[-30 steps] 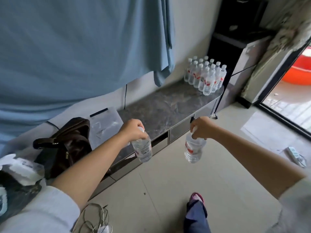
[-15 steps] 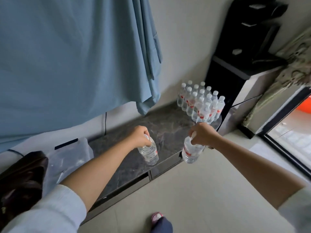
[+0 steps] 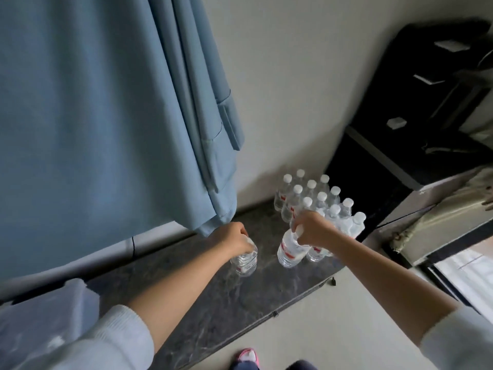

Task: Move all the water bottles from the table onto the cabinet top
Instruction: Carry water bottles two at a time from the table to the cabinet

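Clear plastic bottle, left: I see it gripped from above by my left hand (image 3: 234,237), fingers closed over the cap. This left bottle (image 3: 245,261) hangs upright over the dark cabinet top; whether its base touches the surface I cannot tell.
Clear plastic bottle, right: my right hand (image 3: 310,228) is closed around the neck of the right bottle (image 3: 289,249), which has a red-and-white label and tilts slightly, its base at or just above the stone, just beside the group.
Bottle group: a cluster of standing bottles (image 3: 314,196) with white caps sits at the far right end of the surface, near the wall.
Cabinet top (image 3: 213,297): dark grey marbled stone, running along the wall from lower left to upper right.
Surroundings: a blue curtain (image 3: 106,116) hangs over the left part; a black appliance (image 3: 416,134) stands beyond the bottles; a pale floor (image 3: 333,329) lies below, with a pink shoe (image 3: 248,355) at the bottom edge.
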Demonstrator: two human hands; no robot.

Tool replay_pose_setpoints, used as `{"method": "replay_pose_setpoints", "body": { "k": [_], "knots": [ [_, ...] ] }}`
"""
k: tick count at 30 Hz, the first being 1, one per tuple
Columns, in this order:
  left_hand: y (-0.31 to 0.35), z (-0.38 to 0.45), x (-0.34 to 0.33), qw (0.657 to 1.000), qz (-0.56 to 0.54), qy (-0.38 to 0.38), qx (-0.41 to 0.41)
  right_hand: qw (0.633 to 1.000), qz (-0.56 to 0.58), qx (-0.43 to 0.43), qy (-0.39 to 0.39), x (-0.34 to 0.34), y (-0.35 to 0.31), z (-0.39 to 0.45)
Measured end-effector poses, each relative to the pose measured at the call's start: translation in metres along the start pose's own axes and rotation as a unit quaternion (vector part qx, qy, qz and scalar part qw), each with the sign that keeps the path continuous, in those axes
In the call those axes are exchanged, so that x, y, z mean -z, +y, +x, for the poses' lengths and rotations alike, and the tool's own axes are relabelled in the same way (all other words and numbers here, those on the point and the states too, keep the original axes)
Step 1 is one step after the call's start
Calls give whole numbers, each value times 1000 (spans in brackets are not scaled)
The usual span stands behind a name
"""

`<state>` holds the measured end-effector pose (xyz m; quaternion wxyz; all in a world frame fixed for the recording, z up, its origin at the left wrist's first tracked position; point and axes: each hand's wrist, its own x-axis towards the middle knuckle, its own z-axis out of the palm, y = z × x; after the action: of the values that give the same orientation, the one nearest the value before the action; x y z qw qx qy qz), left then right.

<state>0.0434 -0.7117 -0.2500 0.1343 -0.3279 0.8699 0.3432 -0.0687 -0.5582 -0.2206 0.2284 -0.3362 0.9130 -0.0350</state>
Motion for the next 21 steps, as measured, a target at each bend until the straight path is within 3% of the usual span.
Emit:
{"method": "replay_pose_setpoints", "body": {
  "k": [5, 12, 21],
  "knots": [
    [35, 58, -10, 996, -63, 51, 39, 996, -42, 60, -46, 12, 25, 71],
    [66, 139, -28, 992, -33, 84, 87, 977, -86, 170, -100, 14, 57, 170],
    [58, 233, -55, 993, 29, 48, 107, 956, -122, 240, -116, -11, 80, 269]
  ]
}}
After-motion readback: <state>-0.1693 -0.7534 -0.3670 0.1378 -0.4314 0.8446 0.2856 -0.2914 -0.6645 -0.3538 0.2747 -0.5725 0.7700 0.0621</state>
